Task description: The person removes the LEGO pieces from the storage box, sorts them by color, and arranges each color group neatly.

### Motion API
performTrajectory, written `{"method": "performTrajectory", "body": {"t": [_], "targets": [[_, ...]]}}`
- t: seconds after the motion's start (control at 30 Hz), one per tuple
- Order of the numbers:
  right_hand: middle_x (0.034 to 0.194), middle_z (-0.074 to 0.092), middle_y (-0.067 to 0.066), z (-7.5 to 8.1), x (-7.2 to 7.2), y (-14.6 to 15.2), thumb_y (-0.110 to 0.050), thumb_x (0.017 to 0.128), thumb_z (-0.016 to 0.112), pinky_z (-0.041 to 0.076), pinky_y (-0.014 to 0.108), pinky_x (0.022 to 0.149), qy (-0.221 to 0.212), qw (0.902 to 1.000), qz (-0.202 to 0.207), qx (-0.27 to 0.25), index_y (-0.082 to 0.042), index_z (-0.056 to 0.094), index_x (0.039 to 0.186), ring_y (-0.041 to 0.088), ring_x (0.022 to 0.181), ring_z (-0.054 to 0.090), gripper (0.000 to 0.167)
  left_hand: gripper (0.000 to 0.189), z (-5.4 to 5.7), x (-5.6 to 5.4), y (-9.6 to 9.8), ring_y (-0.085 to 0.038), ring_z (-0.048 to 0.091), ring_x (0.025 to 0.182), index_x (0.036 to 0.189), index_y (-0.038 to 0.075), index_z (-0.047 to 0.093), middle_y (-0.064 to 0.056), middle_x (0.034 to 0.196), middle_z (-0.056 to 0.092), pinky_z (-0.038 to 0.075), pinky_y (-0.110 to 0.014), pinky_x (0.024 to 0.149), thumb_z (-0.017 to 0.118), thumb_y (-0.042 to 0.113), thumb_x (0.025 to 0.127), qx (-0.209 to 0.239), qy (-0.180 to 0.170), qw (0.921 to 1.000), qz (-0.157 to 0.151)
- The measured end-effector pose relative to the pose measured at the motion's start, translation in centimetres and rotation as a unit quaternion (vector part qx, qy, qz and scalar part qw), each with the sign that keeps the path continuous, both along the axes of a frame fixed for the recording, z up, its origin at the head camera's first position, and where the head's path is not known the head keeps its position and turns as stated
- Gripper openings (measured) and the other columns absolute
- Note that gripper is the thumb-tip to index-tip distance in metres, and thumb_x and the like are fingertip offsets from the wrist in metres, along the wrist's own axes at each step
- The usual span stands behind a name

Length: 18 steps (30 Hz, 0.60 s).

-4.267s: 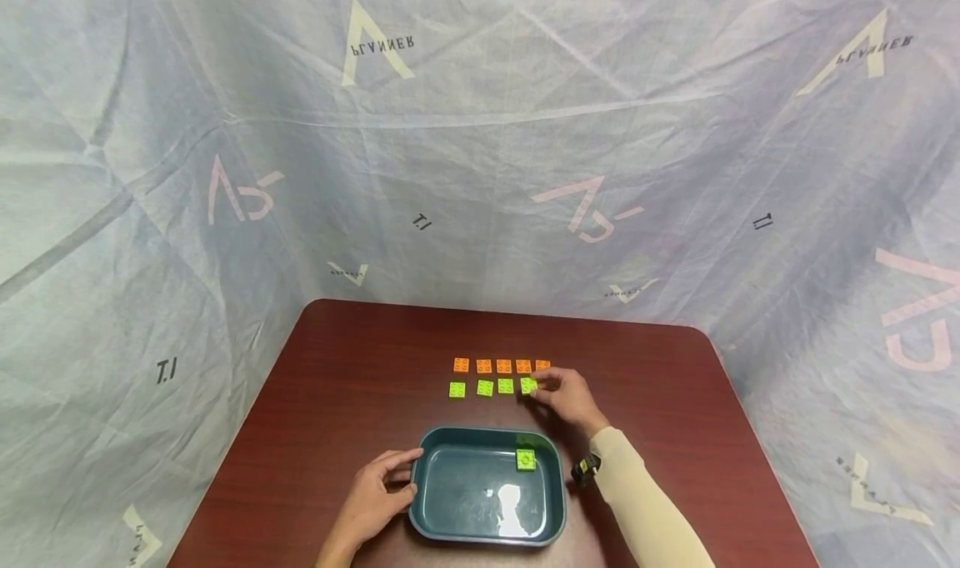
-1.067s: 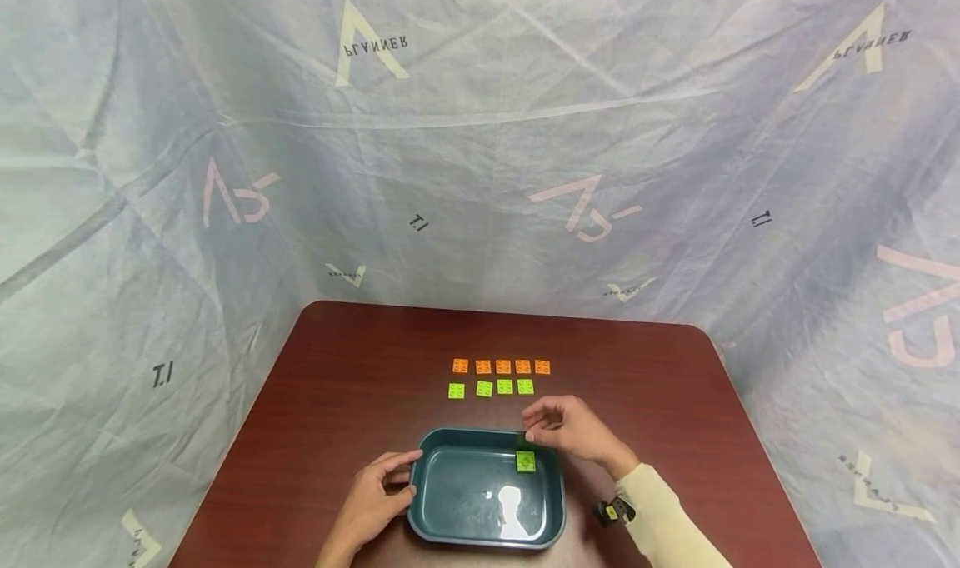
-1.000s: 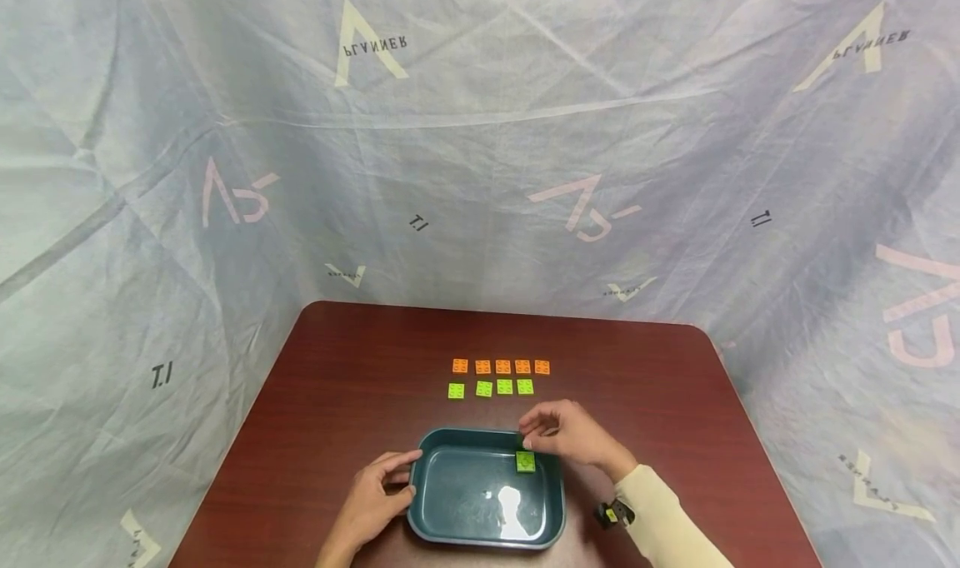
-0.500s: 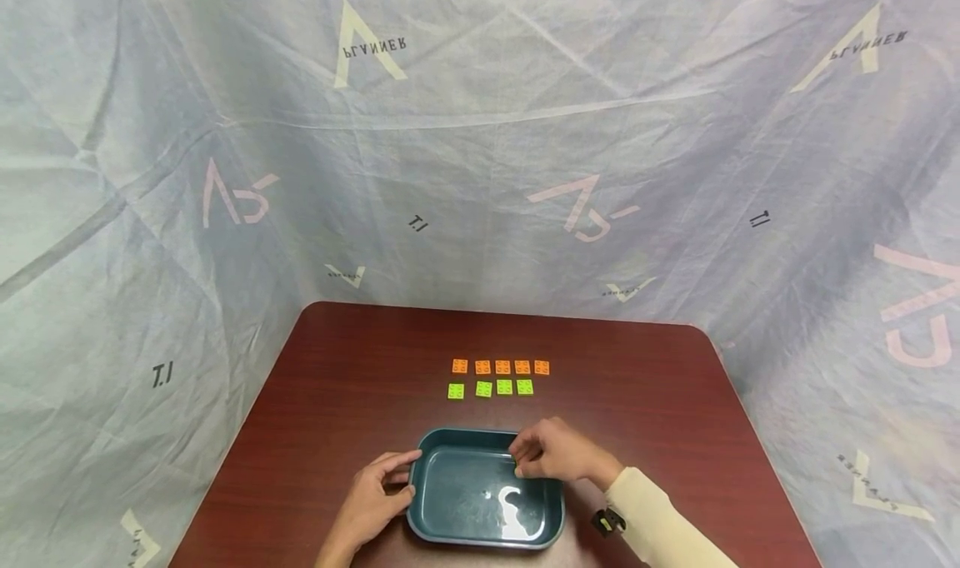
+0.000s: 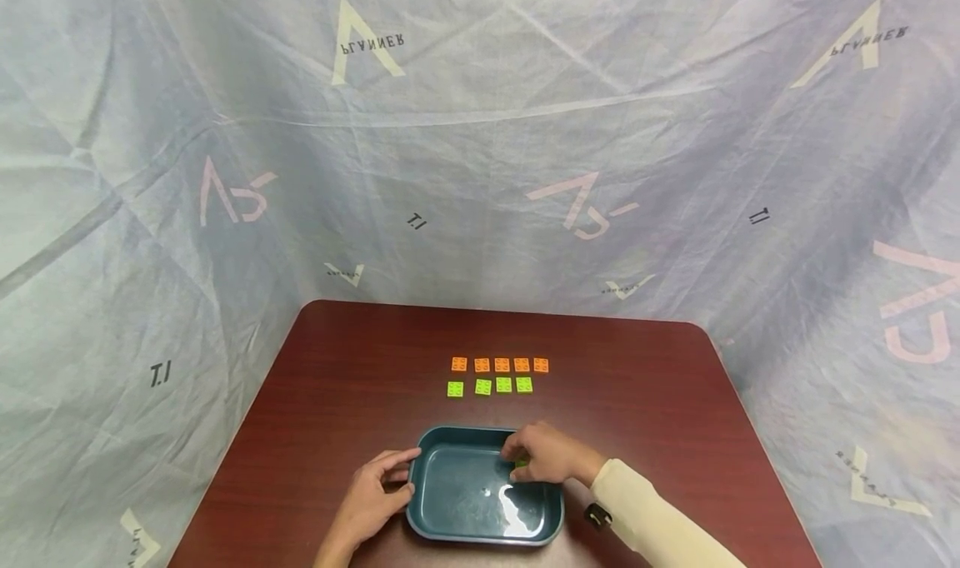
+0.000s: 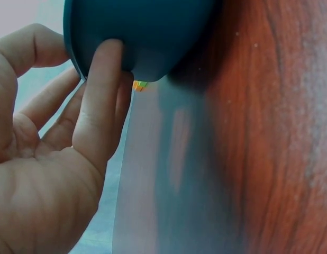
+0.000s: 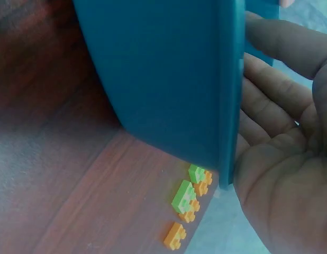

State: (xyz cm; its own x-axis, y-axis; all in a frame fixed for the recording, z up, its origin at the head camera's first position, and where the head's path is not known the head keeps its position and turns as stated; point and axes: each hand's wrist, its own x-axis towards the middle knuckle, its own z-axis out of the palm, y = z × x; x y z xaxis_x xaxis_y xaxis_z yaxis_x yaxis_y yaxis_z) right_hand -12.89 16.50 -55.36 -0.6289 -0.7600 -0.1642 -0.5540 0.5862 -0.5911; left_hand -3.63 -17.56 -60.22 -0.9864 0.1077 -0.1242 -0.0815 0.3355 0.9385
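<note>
A blue-green plastic tray [image 5: 480,539] stands near the table's front. My left hand [image 5: 371,497] rests against its left side, index fingertip at the rim and thumb tip on the outer wall. My right hand [image 5: 551,453] reaches over the tray's back right corner and down inside. A bit of a green toy brick [image 5: 521,462] shows between its thumb and fingers; the hand covers the rest. In the right wrist view the tray wall [image 7: 163,69] hides the fingertips, so the hold on the brick is not visible.
Behind the tray, several green bricks [image 5: 503,385] lie in a row, studs up. A row of several orange bricks [image 5: 502,365] lies just behind them. The dark red table [image 5: 337,385] is bordered by hanging grey cloth [image 5: 480,218].
My right hand has left the right end of the green row and come down into the tray over the green brick there. My left hand stays at the tray's left side.
</note>
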Motion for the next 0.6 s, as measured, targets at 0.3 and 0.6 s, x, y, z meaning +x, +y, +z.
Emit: {"method": "performTrajectory", "body": {"t": [0.3, 0.6], "targets": [[0.109, 0.081, -0.001, -0.04, -0.27, -0.3, -0.011, 0.092, 0.08, 0.06, 0.025, 0.085, 0.021, 0.9992, 0.018, 0.03, -0.01, 0.08, 0.115, 0.003, 0.096, 0.073, 0.023, 0.049, 0.42, -0.09, 0.21, -0.026, 0.072, 0.113, 0.136, 0.019, 0.073, -0.007, 0.135, 0.069, 0.06, -0.024, 0.079, 0.078, 0.003, 0.089, 0.023, -0.013, 0.9996, 0.008], [0.109, 0.08, -0.003, -0.22, -0.21, -0.43, -0.01, 0.095, 0.076, 0.057, 0.033, 0.093, 0.036, 0.9983, 0.027, 0.036, -0.012, 0.081, 0.114, 0.003, 0.095, 0.07, 0.02, 0.049, 0.21, 0.07, 0.13, -0.03, 0.072, 0.114, 0.14, 0.011, 0.07, -0.013, 0.136, 0.068, 0.063, -0.028, 0.072, 0.075, 0.001, 0.092, 0.044, -0.004, 0.999, -0.003]]}}
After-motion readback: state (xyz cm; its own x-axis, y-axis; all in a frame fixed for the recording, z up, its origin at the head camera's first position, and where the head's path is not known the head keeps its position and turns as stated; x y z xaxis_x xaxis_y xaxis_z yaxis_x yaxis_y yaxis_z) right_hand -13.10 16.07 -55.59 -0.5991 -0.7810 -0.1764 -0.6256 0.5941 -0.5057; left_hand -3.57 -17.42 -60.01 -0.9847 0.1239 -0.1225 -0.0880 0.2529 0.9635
